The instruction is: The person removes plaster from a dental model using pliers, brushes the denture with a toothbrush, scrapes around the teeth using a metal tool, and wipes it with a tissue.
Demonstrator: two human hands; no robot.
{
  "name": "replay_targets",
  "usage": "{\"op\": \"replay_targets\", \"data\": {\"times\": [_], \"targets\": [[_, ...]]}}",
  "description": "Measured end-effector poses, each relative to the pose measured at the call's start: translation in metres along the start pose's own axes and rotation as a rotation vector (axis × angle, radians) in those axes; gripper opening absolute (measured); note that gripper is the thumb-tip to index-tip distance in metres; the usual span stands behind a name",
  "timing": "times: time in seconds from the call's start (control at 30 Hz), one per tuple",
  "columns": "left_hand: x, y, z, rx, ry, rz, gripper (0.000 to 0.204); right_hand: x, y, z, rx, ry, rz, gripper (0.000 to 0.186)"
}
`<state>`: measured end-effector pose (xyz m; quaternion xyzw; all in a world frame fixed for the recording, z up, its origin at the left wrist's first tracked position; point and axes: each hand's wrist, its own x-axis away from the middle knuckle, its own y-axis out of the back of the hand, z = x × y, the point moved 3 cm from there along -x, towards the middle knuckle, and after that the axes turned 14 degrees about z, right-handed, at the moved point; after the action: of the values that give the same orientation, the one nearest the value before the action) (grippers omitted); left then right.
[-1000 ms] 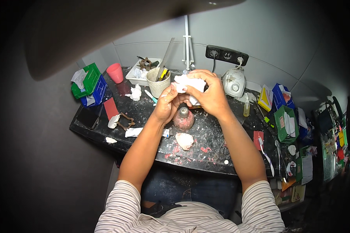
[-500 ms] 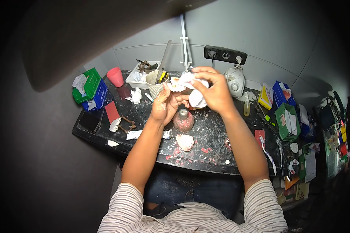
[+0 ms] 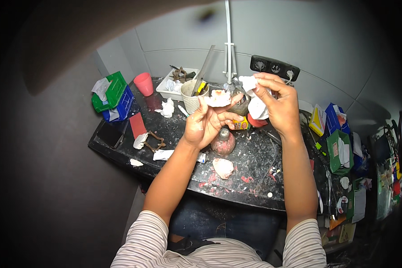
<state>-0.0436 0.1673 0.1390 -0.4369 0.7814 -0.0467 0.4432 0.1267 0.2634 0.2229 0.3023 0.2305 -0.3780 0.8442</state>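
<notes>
My left hand holds up a small white plaster piece with orange-pink marks, pinched at its left edge. To its right, my right hand grips a crumpled white cloth or tissue, apart from the plaster piece. Below my left hand stands a round, reddish-stained burner with a metal neck. In front of it on the black bench lies a rough whitish plaster lump. A small yellow box sits behind my left fingertips.
A textured cup with tools and a white tray stand at the back, near a pink cup. A white tube and a wire frame lie on the left. Green bins line the right side.
My right hand has moved right with the cloth, away from the plaster piece. My left hand keeps its hold, and the piece shows more fully. The whole view has shifted slightly.
</notes>
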Motion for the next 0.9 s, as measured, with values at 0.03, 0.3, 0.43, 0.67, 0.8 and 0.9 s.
{"op": "replay_targets", "data": {"times": [0.03,0.3,0.43,0.67,0.8,0.9], "targets": [[-0.001,0.000,0.000,-0.005,0.003,0.002,0.078,-0.001,-0.001,0.003,-0.003,0.004,-0.003,0.019],[0.000,-0.008,0.000,-0.111,-0.009,0.049,0.072,0.003,-0.017,0.020,0.079,0.088,0.070,0.019],[0.008,0.002,0.011,-0.119,-0.076,0.080,0.062,0.009,-0.040,0.030,0.208,0.242,0.112,0.017],[0.003,-0.005,0.009,-0.164,0.036,-0.018,0.055,0.009,-0.037,0.020,0.226,0.150,0.195,0.019],[0.004,-0.006,0.009,-0.161,0.080,-0.016,0.057,0.011,-0.035,0.021,0.231,0.128,0.209,0.019],[0.006,-0.006,0.010,-0.189,0.087,-0.026,0.062,0.010,-0.033,0.019,0.261,0.140,0.238,0.020]]}}
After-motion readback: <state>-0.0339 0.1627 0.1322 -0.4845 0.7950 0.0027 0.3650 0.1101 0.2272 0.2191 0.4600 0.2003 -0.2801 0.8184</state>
